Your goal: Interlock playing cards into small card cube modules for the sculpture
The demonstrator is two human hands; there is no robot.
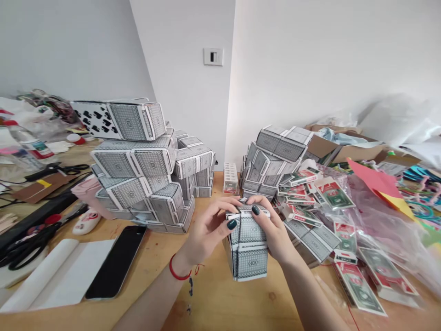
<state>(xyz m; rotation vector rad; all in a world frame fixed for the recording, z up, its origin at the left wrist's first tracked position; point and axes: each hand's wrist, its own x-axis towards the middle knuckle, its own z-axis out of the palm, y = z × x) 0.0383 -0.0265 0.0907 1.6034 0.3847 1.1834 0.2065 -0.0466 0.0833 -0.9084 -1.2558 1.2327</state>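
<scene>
A box made of grey-patterned playing cards [248,250] stands upright on the wooden table [220,299] at the centre. My left hand [210,230] grips its upper left side, thumb on the front face. My right hand [272,227] wraps the upper right side, fingers curled over the top edge. Both hands meet at the box's top. A red string bracelet [177,272] circles my left wrist.
A tall stack of card boxes [144,165] rises at the left, a smaller pile [272,156] at the right. Loose card packs [344,239] and plastic wrap spread right. A black phone [119,259], white paper [55,276] and scissors [24,248] lie at the left.
</scene>
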